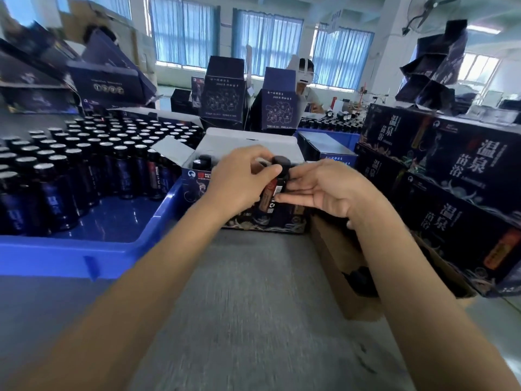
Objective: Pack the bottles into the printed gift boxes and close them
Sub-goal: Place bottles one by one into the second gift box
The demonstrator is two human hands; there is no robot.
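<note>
Over the table (253, 292), the bottle (270, 193) is gripped by the left hand (239, 179) and pinched by the right hand (321, 187); upright lowering into the box (253, 143) is advised.

Dark red-labelled bottle (272, 193), black cap, tilted at front of open box (195, 180); second bottle (202, 162) upright inside, left corner.

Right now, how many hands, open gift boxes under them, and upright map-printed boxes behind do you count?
Hands: 2, left hand and right hand, holding a bottle
Open gift box: 1
Upright map-printed boxes: 2
Total: 5
</note>
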